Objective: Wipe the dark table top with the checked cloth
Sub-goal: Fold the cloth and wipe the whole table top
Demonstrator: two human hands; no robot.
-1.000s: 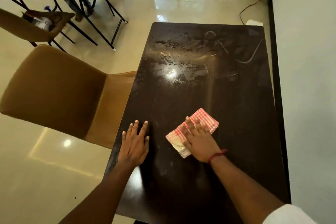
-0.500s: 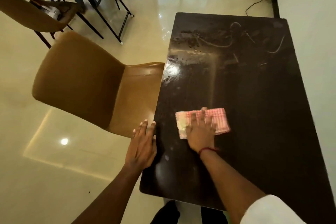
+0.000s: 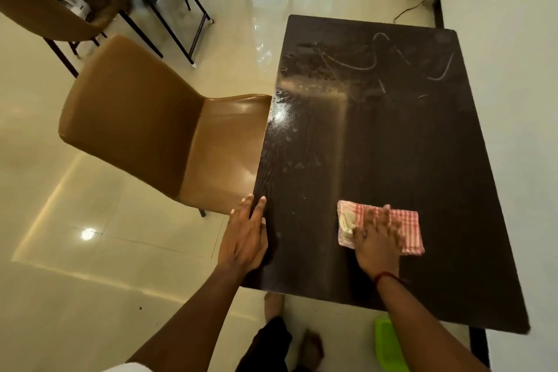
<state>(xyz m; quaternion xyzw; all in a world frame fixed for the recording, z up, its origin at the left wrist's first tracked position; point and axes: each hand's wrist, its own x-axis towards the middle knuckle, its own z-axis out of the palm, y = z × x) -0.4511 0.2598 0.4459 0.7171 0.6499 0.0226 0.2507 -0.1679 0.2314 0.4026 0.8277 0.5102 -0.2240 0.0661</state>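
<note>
Near right on the table [image 3: 392, 145], the right hand [image 3: 376, 240] presses the cloth [image 3: 409, 228] with flat fingers, left hand [image 3: 245, 235] flat on the left edge; overlapping strokes should reach the far smears [image 3: 359, 65].

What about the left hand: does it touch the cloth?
No, the left hand rests on the table edge; only the right hand presses the cloth.

The dark table top [image 3: 392, 136] stands on a glossy cream floor [image 3: 90, 266]. Its far half is streaked with pale smears and curved marks. The folded checked cloth [image 3: 407, 220] lies flat near the front edge, pressed under the right hand [image 3: 377, 244]. The left hand [image 3: 244, 238] rests flat on the left edge, fingers straight.
</note>
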